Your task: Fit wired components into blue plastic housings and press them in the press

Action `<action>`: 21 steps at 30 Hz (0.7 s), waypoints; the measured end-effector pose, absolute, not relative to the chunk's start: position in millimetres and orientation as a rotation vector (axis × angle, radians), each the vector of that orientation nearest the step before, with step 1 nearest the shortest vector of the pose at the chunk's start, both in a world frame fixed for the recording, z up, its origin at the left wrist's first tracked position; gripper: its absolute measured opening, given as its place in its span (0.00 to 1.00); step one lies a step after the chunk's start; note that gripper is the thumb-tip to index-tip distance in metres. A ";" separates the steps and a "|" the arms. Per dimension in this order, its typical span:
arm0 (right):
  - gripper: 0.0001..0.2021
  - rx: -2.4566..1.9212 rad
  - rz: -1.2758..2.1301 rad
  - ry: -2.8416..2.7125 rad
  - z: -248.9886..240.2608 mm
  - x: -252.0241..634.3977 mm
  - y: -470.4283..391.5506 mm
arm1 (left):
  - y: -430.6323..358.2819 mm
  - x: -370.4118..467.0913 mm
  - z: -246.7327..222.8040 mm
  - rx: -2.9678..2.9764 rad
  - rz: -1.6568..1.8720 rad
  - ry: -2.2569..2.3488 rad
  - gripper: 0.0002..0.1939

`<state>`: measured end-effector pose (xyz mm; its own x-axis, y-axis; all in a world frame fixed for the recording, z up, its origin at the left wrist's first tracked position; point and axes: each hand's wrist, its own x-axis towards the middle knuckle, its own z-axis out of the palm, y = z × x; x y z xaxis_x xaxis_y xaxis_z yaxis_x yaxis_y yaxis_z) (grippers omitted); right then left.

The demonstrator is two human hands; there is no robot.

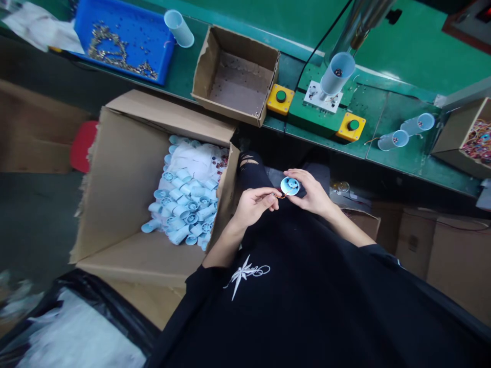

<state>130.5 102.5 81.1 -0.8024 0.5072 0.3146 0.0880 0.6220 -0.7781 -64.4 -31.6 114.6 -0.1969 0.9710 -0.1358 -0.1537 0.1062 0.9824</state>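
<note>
My right hand (313, 195) is wrapped round a light blue plastic cup (285, 190), whose open end faces up toward me. Dark spots show on its inner bottom, too small to make out. From the cup runs a thin orange wire (282, 197), and my left hand (256, 205) pinches its free end between thumb and fingers. Any small part at the wire's tip is mostly covered by the fingertips. Both hands are close together above my lap. To their left, a large cardboard box (126, 189) contains many similar blue cups (186, 204).
On the green bench stand a blue tray (134, 20) of small metal parts, a cardboard box (236, 110), and a press with a cup (337, 74) on its base between two yellow button boxes (281, 99). Two cups (393, 140) lie right, beside a box of wires (479, 135).
</note>
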 end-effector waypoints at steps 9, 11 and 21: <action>0.27 -0.452 1.061 -2.344 81.5 128.9 99.6 | -25.4 -61.8 107.4 0.928 1.313 1.327 0.23; 0.28 -0.421 1.043 -2.348 80.8 128.1 99.8 | -25.5 -61.0 107.4 0.921 1.315 1.326 0.22; 0.29 -0.348 1.005 -2.324 77.3 125.1 100.0 | -20.9 -58.8 107.1 1.189 1.399 1.233 0.12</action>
<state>125.1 100.0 77.3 -0.7993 0.4442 0.4048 0.0094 0.6827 -0.7307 -58.8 -20.9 107.1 -0.1358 0.9860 0.0964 -0.0280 -0.1011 0.9945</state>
